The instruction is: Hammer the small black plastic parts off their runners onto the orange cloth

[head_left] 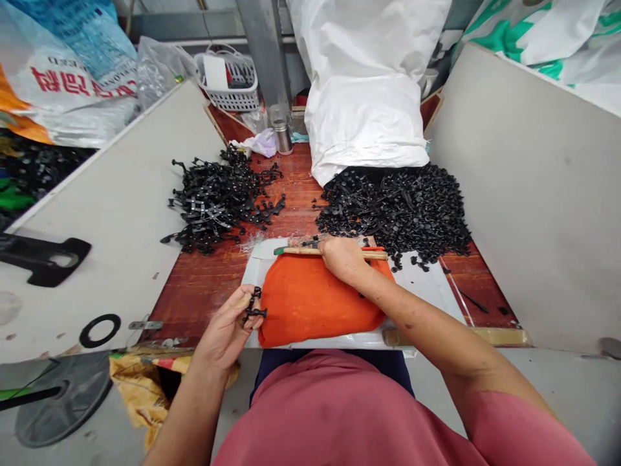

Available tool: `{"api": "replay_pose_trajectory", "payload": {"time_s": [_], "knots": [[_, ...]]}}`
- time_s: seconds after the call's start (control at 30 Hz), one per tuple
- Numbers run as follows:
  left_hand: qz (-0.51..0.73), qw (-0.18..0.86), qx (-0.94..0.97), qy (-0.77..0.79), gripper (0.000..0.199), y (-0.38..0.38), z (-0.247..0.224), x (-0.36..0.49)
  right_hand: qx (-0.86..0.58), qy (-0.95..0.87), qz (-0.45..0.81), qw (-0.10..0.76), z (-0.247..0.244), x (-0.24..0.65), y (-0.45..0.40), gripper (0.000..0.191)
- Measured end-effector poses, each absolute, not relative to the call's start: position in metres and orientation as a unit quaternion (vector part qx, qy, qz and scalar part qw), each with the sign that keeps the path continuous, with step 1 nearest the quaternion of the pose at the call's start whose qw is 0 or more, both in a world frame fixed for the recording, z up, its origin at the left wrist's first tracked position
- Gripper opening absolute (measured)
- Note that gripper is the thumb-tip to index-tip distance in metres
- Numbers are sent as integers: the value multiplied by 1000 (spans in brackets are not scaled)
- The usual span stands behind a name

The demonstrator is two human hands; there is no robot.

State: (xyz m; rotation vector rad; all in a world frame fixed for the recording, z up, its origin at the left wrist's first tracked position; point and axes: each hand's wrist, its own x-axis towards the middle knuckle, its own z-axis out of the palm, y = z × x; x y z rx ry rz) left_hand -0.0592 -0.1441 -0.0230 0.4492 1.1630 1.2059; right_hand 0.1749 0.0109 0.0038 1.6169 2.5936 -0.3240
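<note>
My left hand (231, 327), at the left edge of an orange cloth pad (315, 301), is closed with its fingertips around small black plastic pieces (255, 304). At the back edge of the pad, my right hand (342, 257) has its fingers curled down, closed. A wooden stick (298, 251) with a green end passes under that hand. Whether the fingers grip the stick or something small beside it, I cannot tell. Another dark piece (311, 241) is just left of the right fingertips. Beneath the pad is a white sheet (427, 285).
On the reddish table (198, 278) lies a tangled heap of black pieces (218, 194) to the left. A bigger heap (402, 207) spills below a white sack (369, 97). Grey panels (533, 194) flank both sides. Behind are a steel flask (284, 137) and a basket (233, 97).
</note>
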Motion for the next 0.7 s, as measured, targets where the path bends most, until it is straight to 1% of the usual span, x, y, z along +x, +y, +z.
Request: {"api": "replay_pose_trajectory", "payload": {"time_s": [0.23, 0.37, 0.47, 0.53, 0.57, 0.7], "knots": [[435, 591, 338, 590, 44, -140, -24, -66, 514, 850, -99, 60, 6, 174, -9, 30], [387, 573, 408, 596, 43, -117, -20, -49, 527, 843, -100, 34, 13, 190, -16, 28], [374, 560, 468, 572, 36, -95, -22, -27, 560, 822, -104, -15, 23, 225, -28, 30], [372, 524, 513, 570, 30, -79, -27, -13, 582, 790, -160, -110, 26, 256, -44, 33], [370, 497, 536, 574, 27, -72, -30, -7, 589, 774, -189, -137, 25, 271, -55, 35], [344, 400, 612, 589, 21, -50, -40, 10, 624, 719, -251, -177, 6, 323, -110, 43]]}}
